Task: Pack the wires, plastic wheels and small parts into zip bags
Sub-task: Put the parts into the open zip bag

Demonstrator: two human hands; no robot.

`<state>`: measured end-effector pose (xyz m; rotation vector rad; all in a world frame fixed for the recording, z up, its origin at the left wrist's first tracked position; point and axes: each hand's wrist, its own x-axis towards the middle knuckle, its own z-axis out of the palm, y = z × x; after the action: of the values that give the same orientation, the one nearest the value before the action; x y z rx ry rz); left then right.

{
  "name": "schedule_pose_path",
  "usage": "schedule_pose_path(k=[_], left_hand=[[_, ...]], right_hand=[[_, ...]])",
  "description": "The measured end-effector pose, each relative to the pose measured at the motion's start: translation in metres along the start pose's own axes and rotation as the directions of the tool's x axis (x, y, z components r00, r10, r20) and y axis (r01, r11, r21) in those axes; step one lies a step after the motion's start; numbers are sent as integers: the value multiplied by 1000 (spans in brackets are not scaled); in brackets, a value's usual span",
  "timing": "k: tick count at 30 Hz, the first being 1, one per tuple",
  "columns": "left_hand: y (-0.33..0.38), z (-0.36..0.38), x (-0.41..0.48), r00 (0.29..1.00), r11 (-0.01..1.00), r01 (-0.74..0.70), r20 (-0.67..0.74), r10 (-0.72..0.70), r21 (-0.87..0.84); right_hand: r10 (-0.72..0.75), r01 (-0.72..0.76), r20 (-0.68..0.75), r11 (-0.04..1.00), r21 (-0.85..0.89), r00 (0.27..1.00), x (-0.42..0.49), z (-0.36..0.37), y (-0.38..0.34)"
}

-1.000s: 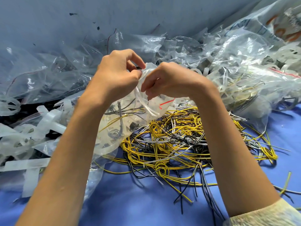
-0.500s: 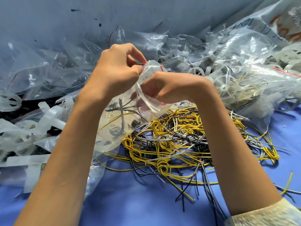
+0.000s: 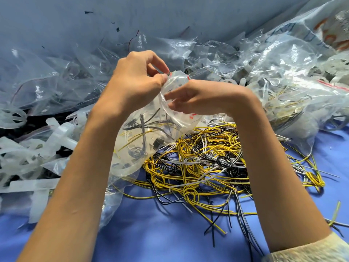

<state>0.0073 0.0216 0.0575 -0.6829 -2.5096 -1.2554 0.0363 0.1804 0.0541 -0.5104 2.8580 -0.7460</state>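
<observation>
Pinching the mouth of the zip bag [image 3: 149, 133], the left hand [image 3: 136, 82] and right hand [image 3: 198, 97] held it above the wires [image 3: 204, 161]; light, slippery film seemed best gripped at its stiffer zip strip.

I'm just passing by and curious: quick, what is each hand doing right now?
Left hand: closed, pinching the top edge of the clear zip bag.
Right hand: closed, gripping the same bag's mouth.

A blue counter [image 3: 170, 233] fills the lower frame. A tangle of yellow, black and grey wires [image 3: 207, 163] lies at its centre, translucent plastic wheels [image 3: 28, 154] at left, and crumpled clear bags [image 3: 283, 82] across the upper right.
</observation>
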Motion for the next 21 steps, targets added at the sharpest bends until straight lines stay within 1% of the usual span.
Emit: schedule_pose_path(k=[1,4,5,6,8,10,11,12,14,17,18,21], left_hand=[[0,0,0,1000,1000,2,-1,-2,1],[0,1,0,1000,1000,8,-6,-8,3],[-1,1,0,1000,1000,9,-8,-9,3],[-1,1,0,1000,1000,10,-11,-10,5],[-1,1,-1,1000,1000,19,-18,-20,-8],[-2,0,-1,999,999,38,-24,-39,-28],[-2,0,-2,998,998,45,-31,-46,-34],[-2,0,-2,998,998,48,-37,-50,-40],[-2,1,-1,998,998,50,-47,-52,-38],[2,2,-3,998,997,46,-46,-49,-68],[3,2,-4,998,997,37,-51,-41,-74],[3,1,-3,998,996,19,-50,-24,-93]], right_hand=[[28,-28,-16,1000,1,999,0,-1,0],[54,-58,-23,978,-201,998,-2,-4,1],[55,-56,-9,973,-224,998,-3,-4,1],[51,-51,-6,980,-194,999,-4,-4,0],[54,-55,-33,998,-7,998,-6,-6,-3],[75,-67,-32,980,189,997,-7,-8,-4],[80,-75,-14,971,229,997,-7,-8,-5],[85,-86,18,969,233,996,-8,-8,-7],[83,-93,70,986,141,994,-9,-6,-10],[96,-79,118,986,-144,988,-6,-2,-10],[115,-90,122,977,-194,986,-5,-1,-9],[125,-106,96,977,-186,987,-4,-2,-3]])
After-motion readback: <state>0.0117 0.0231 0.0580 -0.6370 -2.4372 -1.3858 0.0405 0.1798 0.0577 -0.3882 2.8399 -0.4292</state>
